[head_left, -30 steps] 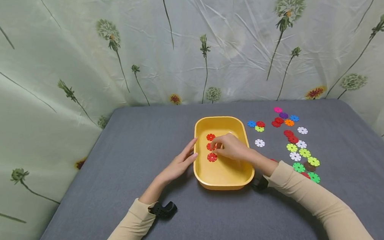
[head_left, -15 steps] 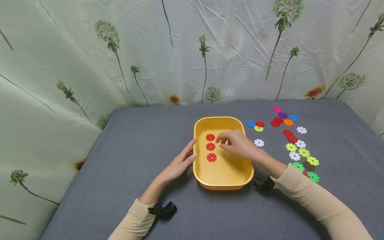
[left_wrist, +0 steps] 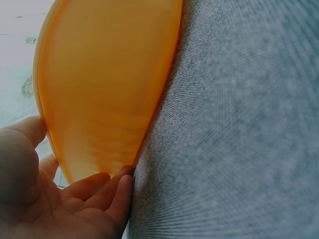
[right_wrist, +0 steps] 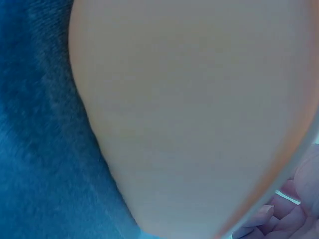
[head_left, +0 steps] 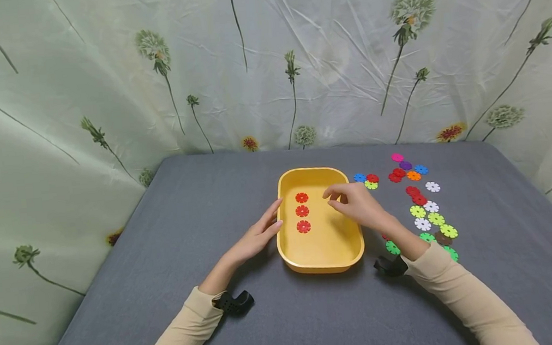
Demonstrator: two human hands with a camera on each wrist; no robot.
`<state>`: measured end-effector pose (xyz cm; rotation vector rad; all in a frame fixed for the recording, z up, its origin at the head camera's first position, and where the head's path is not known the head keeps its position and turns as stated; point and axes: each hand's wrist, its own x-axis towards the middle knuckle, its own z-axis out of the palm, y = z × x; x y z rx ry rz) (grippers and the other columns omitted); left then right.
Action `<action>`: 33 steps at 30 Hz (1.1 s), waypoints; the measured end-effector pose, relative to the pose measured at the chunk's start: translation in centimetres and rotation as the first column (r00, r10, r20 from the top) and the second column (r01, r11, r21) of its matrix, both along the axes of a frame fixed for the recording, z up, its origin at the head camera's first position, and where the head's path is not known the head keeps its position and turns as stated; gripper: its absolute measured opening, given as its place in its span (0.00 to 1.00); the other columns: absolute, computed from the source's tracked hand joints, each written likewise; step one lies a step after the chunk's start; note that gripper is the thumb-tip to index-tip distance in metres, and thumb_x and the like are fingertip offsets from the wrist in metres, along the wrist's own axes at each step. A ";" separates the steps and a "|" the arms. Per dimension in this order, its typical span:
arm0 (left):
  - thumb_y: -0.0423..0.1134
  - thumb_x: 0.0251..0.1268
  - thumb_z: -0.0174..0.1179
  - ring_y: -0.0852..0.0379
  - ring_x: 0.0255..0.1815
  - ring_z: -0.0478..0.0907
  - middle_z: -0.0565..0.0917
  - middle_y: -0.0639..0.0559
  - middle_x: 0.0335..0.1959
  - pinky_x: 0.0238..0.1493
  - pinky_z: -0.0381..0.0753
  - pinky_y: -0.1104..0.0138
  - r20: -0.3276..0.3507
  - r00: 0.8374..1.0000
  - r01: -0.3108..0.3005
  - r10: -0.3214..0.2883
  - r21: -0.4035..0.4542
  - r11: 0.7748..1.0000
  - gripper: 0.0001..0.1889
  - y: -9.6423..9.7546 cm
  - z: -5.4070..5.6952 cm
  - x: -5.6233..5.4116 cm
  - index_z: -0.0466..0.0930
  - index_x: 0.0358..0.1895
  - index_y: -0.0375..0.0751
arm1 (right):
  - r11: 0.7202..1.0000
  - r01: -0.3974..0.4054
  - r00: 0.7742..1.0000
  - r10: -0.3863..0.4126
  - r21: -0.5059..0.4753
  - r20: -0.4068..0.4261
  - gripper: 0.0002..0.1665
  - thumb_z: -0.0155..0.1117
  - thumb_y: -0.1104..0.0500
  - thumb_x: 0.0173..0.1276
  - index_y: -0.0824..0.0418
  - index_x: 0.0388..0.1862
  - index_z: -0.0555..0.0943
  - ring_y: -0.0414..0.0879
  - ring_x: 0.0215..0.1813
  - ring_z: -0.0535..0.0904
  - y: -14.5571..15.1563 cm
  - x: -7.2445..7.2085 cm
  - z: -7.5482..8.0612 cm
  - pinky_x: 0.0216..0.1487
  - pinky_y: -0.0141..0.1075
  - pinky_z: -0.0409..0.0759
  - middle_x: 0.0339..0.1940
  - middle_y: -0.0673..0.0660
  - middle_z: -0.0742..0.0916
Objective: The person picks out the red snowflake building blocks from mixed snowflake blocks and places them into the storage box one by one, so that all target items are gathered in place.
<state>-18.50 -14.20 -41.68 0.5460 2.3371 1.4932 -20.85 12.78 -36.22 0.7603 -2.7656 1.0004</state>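
From my remote seat I see the yellow tray [head_left: 293, 253] sitting near the middle of the grey tabletop [head_left: 164, 248], with both hands at it. My left hand [head_left: 257, 236] lies flat against the tray's left outer wall, fingers straight and relaxed, grasping nothing — the left wrist view shows the fingertips [left_wrist: 107, 186] touching the base of that wall where it meets the cloth. My right hand [head_left: 357, 203] hovers over the tray's right rim, its fingers loosely bent and its thumb apart from them; I see nothing between them, so I read it as released.

Inside the tray I count three red flower discs [head_left: 302, 211] in a straight column near the left wall, apart from each other. They lie between the two hands, closer to the left hand's fingertips, with only the wall between, and clearly to the left of the right hand's fingertips.

Right of the tray lies the loose scatter of flower discs [head_left: 421, 203] on the tabletop, just beyond the right hand. There I count at least four red, three white, four lime, two blue, and one each of pink, purple, orange and brown. Three green ones sit by the right forearm — some discs there are partly hidden by the arm, so the tally is not sure. The right wrist view shows only the tray's wall, blurred, and a few fingertips [right_wrist: 261, 216].
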 end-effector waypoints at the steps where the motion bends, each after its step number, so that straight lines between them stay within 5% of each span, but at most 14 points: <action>1: 0.43 0.74 0.44 0.46 0.75 0.56 0.54 0.47 0.76 0.72 0.56 0.48 0.002 1.000 -0.001 0.001 0.000 1.000 0.31 0.0 0.0 0.0 0.42 0.75 0.62 | 1.000 0.006 1.000 -0.006 -0.002 0.003 0.08 0.62 0.67 0.61 0.63 0.39 0.83 0.40 0.23 0.70 0.2 0.0 0.0 0.24 0.27 0.69 0.31 0.57 0.87; 33: 0.46 0.74 0.44 0.48 0.76 0.54 0.52 0.50 0.77 0.73 0.54 0.49 0.022 1.000 0.001 -0.001 0.012 1.000 0.31 -0.1 0.0 0.0 0.42 0.74 0.64 | 0.978 0.158 0.981 -0.171 -0.139 -0.091 0.08 0.65 0.68 0.59 0.64 0.38 0.83 0.36 0.22 0.69 5.8 1.7 -0.8 0.23 0.25 0.70 0.25 0.57 0.85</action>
